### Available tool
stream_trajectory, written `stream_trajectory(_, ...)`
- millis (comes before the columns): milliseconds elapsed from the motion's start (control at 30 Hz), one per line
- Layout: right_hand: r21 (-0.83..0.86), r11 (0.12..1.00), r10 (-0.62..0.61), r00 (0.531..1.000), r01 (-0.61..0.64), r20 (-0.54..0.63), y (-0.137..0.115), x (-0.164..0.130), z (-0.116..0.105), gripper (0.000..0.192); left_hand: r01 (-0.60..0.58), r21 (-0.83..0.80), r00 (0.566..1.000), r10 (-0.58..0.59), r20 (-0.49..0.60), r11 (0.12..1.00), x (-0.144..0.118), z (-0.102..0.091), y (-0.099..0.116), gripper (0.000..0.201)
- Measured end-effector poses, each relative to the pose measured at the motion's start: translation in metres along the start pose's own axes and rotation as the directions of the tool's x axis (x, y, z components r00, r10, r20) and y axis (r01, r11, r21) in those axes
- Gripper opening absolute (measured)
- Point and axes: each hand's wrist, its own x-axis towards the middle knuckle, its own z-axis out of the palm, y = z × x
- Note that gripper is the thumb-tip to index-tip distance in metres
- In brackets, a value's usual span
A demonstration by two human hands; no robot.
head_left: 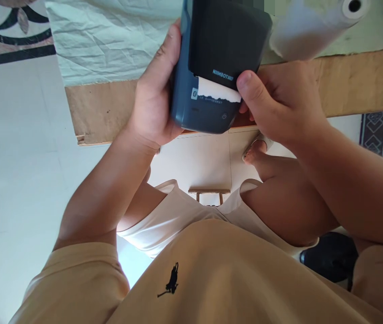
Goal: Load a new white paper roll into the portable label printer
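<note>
A dark blue and black label printer (228, 42), marked NIIMBOT, is held up between my hands over the table's near edge. My left hand (157, 85) is wrapped round its left side, the thumb lying along the edge. On the printer's lower right my right hand (279, 99) is closed, its thumb pressed by the slot and the other fingers partly hidden behind. A short strip of white paper (218, 89) with a torn edge sticks out of the slot. Below the strip are a Bluetooth mark and a power button.
A white roll (313, 33) with a dark core hole lies at the upper right. Pale green cloth (110, 40) covers the wooden table (103, 110). Under it are my legs, a small wooden stool (208, 191) and the tiled floor. A patterned mat (380, 135) is at the right.
</note>
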Motion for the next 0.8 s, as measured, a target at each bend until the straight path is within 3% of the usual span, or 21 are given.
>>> stream_trajectory(100, -0.011, 1.000, 0.004, 1.000, -0.004, 0.011, -0.001, -0.001, 0.000, 0.064, 0.051, -0.040, 0.999, -0.051, 0.008, 0.998, -0.001, -0.001, 0.003, 0.052)
stream_trajectory(367, -0.022, 0.998, -0.060, 0.998, 0.061, 0.011, 0.000, -0.004, 0.000, 0.065, 0.020, -0.070, 0.999, -0.023, -0.035, 0.997, 0.001, 0.001, 0.000, 0.056)
stream_trajectory(500, -0.027, 0.994, -0.106, 0.994, 0.107, 0.015, 0.001, -0.004, 0.001, 0.064, -0.051, -0.075, 0.998, 0.048, -0.037, 0.996, 0.004, -0.005, -0.005, 0.047)
stream_trajectory(633, -0.008, 0.989, -0.149, 0.988, 0.150, 0.026, 0.003, -0.002, 0.000, 0.062, -0.069, -0.085, 0.997, 0.067, -0.030, 0.994, 0.005, -0.012, -0.006, 0.051)
stream_trajectory(800, 0.038, 0.992, -0.123, 0.992, 0.122, 0.029, 0.002, -0.003, -0.004, 0.058, -0.106, -0.151, 0.994, 0.102, -0.033, 0.983, 0.006, -0.014, -0.006, 0.043)
